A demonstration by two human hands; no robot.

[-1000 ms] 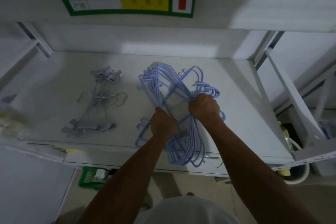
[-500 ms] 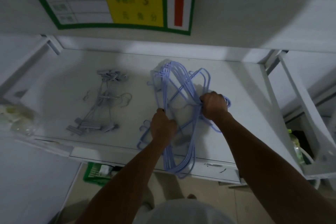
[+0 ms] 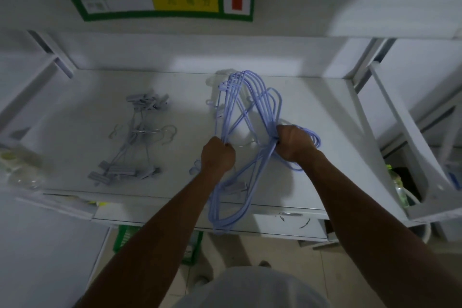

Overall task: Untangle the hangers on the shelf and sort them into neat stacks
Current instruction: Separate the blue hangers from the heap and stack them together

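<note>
Leftward first, note the grey clip hangers, flat on the shelf in a loose pile, hooks pointing both ways, well apart from either hand. Probably light but fiddly; expect the end clips to snag on neighbouring bars, so take each by the central neck under the hook, one at a time.

Next, see the left hand, curled tight round a fistful of bars of the blue hangers, knuckles up, above the front half of the shelf.

Then the bundle itself: seemingly lifted at a tilt, shoulders fanned toward the shelf's rear, opposite ends hanging past the front edge. Thin coated wire or slim plastic; cannot tell which. Judge it light, stiff enough to keep shape, yet springy and prone to hooking into itself. Probably smooth-skinned, so somewhat slippery in a slack hold. Not fragile, though liable to bend if forced at a crossing. Best gripped at the gathered necks beside the hooks, then thinned by sliding single hangers out along the run of the rest rather than tugging across.

Rightmost, find the right hand, clenched round those gathered necks, hooks curving out past its far side. Hands apart, with crossed blue bars strung between.
</note>
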